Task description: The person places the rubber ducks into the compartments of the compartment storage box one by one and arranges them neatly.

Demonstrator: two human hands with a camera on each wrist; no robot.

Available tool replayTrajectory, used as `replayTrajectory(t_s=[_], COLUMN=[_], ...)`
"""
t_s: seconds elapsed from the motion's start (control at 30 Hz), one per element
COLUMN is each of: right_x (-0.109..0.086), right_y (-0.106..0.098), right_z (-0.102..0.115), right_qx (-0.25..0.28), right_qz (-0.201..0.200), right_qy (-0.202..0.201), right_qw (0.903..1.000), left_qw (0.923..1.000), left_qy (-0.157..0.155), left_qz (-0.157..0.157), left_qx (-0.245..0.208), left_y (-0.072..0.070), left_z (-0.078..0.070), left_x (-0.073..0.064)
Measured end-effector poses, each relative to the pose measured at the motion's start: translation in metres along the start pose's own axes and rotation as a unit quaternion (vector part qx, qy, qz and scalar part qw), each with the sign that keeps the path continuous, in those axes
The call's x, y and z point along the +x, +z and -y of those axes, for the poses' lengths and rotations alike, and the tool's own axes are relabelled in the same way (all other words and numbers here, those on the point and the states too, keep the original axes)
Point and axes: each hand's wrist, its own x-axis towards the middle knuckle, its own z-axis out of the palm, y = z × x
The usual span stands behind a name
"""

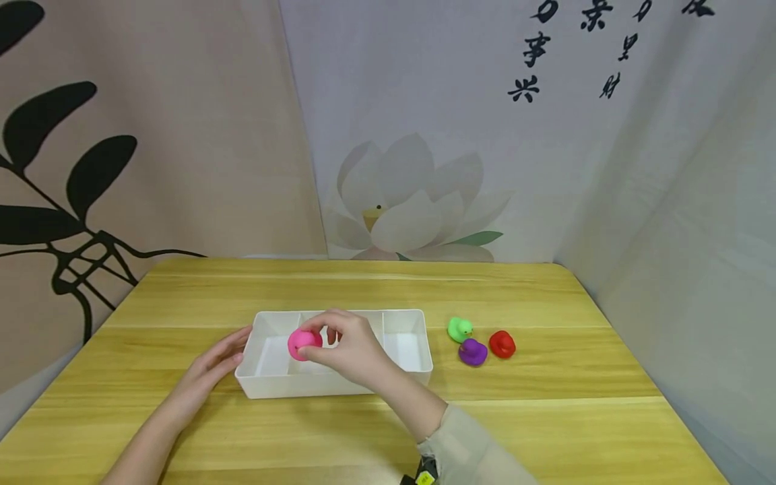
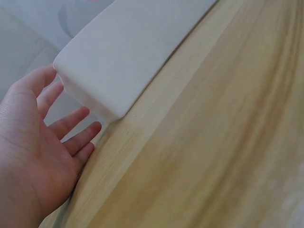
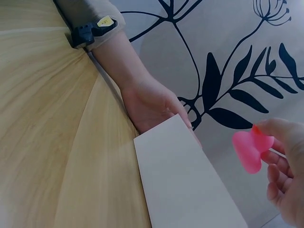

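Note:
A pink rubber duck [image 1: 301, 342] is pinched between the thumb and fingers of my right hand [image 1: 350, 347], above the left part of a white divided box [image 1: 291, 386]. In the right wrist view the pink duck [image 3: 250, 148] hangs higher than the box's rim. My left hand [image 1: 210, 369] rests against the box's left end, its fingers fairly straight. Seen from the left wrist, that hand [image 2: 45, 142] has thumb and fingertips at the box's end wall [image 2: 88, 97]. The floor of the middle compartment is partly hidden by my right hand.
Right of the box, a green duck [image 1: 459, 329], a purple duck [image 1: 473, 352] and a red duck [image 1: 502, 344] sit close together on the wooden table [image 1: 545, 417]. Behind the table hangs a printed cloth [image 1: 424, 101]. A dark wrist device [image 1: 424, 470] is at my right cuff.

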Motion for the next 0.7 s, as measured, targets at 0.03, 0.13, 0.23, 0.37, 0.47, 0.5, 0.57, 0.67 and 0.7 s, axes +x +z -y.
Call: replayTrajectory(t_s=[0.03, 0.13, 0.23, 0.37, 0.47, 0.5, 0.57, 0.67, 0.7], right_x=[0.002, 0.007, 0.012, 0.018, 0.023, 0.024, 0.027, 0.031, 0.032], right_y=[0.001, 0.005, 0.008, 0.012, 0.015, 0.016, 0.018, 0.022, 0.024], right_z=[0.000, -0.002, -0.004, -0.007, -0.009, -0.009, -0.009, -0.009, -0.010], right_qx=[-0.004, -0.014, -0.022, -0.022, -0.016, -0.013, -0.009, -0.008, -0.010], right_qz=[0.000, -0.002, -0.001, 0.005, 0.013, 0.015, 0.019, 0.025, 0.027], right_qy=[0.002, 0.006, 0.013, 0.023, 0.029, 0.032, 0.035, 0.037, 0.036], right_qw=[1.0000, 0.9999, 0.9997, 0.9995, 0.9994, 0.9993, 0.9992, 0.9990, 0.9989], left_qw=[1.0000, 1.0000, 1.0000, 0.9999, 0.9998, 0.9998, 0.9998, 0.9999, 0.9999], left_qy=[-0.003, -0.005, 0.000, 0.009, 0.010, 0.011, 0.011, 0.011, 0.010], left_qz=[0.000, 0.001, 0.003, 0.004, 0.004, 0.004, 0.005, 0.007, 0.007], left_qx=[0.000, -0.001, -0.006, -0.013, -0.014, -0.013, -0.012, -0.010, -0.010], left_y=[0.000, 0.000, -0.001, -0.001, 0.000, -0.001, -0.001, -0.001, -0.001], left_z=[0.000, 0.000, 0.000, 0.001, 0.000, 0.000, -0.001, 0.000, 0.000], left_x=[0.000, 0.000, -0.001, 0.000, 0.000, 0.000, 0.000, 0.000, 0.000])
